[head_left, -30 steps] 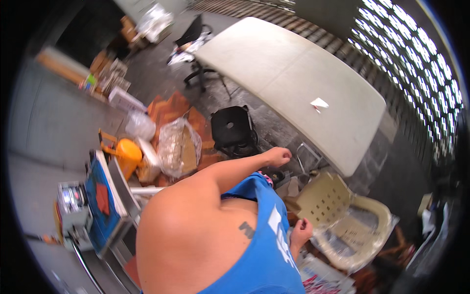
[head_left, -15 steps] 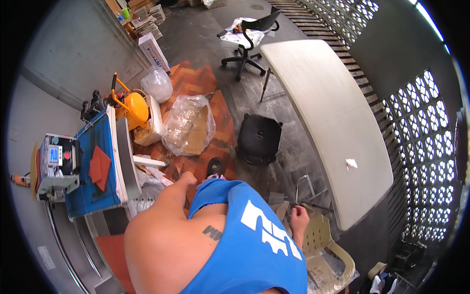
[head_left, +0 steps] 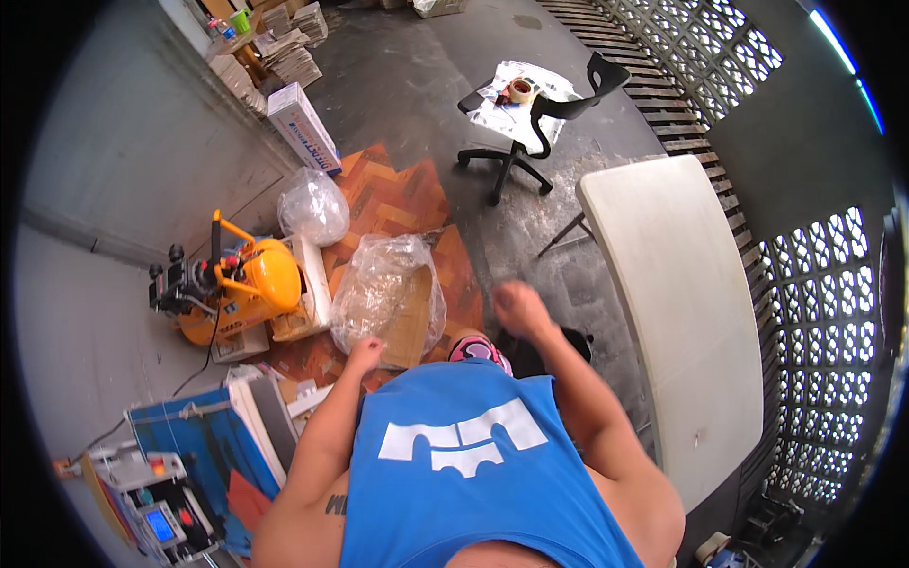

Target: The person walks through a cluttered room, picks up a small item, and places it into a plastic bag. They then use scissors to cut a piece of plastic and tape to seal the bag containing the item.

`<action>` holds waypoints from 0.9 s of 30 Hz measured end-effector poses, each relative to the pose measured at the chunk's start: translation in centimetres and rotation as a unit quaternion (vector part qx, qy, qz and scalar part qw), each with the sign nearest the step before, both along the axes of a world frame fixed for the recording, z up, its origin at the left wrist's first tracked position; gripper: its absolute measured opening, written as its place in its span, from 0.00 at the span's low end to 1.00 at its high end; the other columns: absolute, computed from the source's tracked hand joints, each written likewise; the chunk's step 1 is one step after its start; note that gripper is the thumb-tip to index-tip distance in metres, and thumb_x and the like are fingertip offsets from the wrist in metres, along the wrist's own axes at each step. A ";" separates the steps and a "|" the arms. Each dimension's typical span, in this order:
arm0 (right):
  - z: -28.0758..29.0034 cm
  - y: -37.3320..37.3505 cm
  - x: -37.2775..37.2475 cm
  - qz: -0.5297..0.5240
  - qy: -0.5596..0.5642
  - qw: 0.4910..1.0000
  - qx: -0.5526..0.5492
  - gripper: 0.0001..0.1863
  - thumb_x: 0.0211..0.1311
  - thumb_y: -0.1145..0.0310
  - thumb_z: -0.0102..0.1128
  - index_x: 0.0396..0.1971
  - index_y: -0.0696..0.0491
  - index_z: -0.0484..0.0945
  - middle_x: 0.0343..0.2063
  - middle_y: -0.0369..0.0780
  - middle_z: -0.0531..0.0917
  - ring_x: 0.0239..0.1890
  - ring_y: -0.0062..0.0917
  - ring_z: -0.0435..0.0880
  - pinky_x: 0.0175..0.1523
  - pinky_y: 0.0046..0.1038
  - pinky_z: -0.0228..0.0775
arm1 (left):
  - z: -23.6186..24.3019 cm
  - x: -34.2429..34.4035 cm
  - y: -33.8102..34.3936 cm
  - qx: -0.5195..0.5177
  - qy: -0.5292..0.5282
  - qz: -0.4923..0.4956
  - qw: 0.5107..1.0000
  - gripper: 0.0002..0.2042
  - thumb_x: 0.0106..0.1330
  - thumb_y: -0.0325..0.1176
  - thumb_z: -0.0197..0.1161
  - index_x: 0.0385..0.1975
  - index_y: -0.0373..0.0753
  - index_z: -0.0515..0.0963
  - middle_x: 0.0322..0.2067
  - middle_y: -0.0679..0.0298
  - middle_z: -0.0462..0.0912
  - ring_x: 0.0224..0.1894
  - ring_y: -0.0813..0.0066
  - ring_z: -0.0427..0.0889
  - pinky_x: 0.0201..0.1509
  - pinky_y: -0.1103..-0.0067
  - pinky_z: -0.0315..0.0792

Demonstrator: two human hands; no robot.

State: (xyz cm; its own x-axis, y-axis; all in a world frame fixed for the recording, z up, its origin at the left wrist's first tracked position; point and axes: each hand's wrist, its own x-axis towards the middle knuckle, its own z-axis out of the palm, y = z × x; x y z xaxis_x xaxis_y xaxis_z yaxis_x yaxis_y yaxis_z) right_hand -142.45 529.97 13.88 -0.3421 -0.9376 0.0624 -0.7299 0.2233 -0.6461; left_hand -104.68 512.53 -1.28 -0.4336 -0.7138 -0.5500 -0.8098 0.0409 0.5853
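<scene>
My left hand (head_left: pixel 365 355) hangs with its fingers curled in, and nothing shows in it. It is nearest the clear plastic bag (head_left: pixel 365 275) with a brown cardboard piece (head_left: pixel 405 317) inside, on the floor; whether they touch I cannot tell. My right hand (head_left: pixel 521 308) is raised ahead of my body, a little blurred, its fingers folded with no object visible. Below its forearm a black stool (head_left: pixel 571 348) is mostly hidden. Under me shows a pink and black patterned piece (head_left: pixel 478 352), apparently on my foot or leg.
A yellow air compressor (head_left: pixel 270 279) stands left, by a knotted clear bag (head_left: pixel 314 206) and a white box (head_left: pixel 303 128). A machine with a screen (head_left: pixel 166 521) and blue-topped bench (head_left: pixel 199 435) are lower left. A long white table (head_left: pixel 691 312) runs along the right; a black office chair (head_left: pixel 540 123) holds tape.
My body has turned and moved ahead. The right hand has swung up and forward from beside the beige chair, which is now out of sight. My left hand now shows near the plastic bag.
</scene>
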 end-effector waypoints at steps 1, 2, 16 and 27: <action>0.9 -4.6 -3.9 0.011 0.042 0.999 -0.021 0.04 0.51 0.74 0.59 0.27 0.56 0.80 0.27 0.47 0.81 0.36 0.43 0.81 0.42 0.40 0.74 | -0.2 0.8 -0.9 -0.011 -0.021 0.009 1.000 0.11 0.61 0.37 0.60 0.32 0.36 0.83 0.29 0.54 0.85 0.32 0.63 0.84 0.38 0.70 0.76; 1.3 -9.9 -8.1 0.027 0.089 0.995 -0.044 0.02 0.50 0.75 0.59 0.26 0.54 0.79 0.26 0.47 0.80 0.34 0.43 0.80 0.41 0.41 0.73 | -5.3 4.7 -1.4 0.013 -0.032 0.120 0.992 0.11 0.60 0.36 0.58 0.26 0.35 0.82 0.25 0.53 0.83 0.27 0.61 0.82 0.33 0.67 0.74; -18.2 -56.1 -60.4 -0.042 0.307 0.927 0.210 0.14 0.63 0.65 0.54 0.47 0.46 0.79 0.56 0.39 0.75 0.61 0.36 0.71 0.62 0.45 0.65 | -4.2 -11.6 -7.1 0.064 -0.122 0.124 0.983 0.11 0.60 0.35 0.65 0.37 0.34 0.82 0.33 0.55 0.85 0.34 0.65 0.85 0.42 0.72 0.77; -13.2 -58.5 -63.5 0.184 0.422 0.880 0.114 0.07 0.59 0.62 0.57 0.34 0.44 0.81 0.38 0.34 0.80 0.51 0.26 0.77 0.58 0.35 0.64 | 3.1 -35.7 -28.4 0.095 -0.022 0.156 0.983 0.13 0.69 0.34 0.59 0.48 0.33 0.77 0.42 0.58 0.84 0.46 0.71 0.83 0.52 0.76 0.75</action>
State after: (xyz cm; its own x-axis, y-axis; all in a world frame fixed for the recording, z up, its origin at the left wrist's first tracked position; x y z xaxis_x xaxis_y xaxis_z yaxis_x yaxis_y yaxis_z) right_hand -205.91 471.48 0.64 0.0649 -0.9963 -0.0559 -0.9784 -0.0746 0.1929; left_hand -140.35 484.13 1.79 -0.1825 -0.6913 -0.6992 -0.7908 -0.3194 0.5222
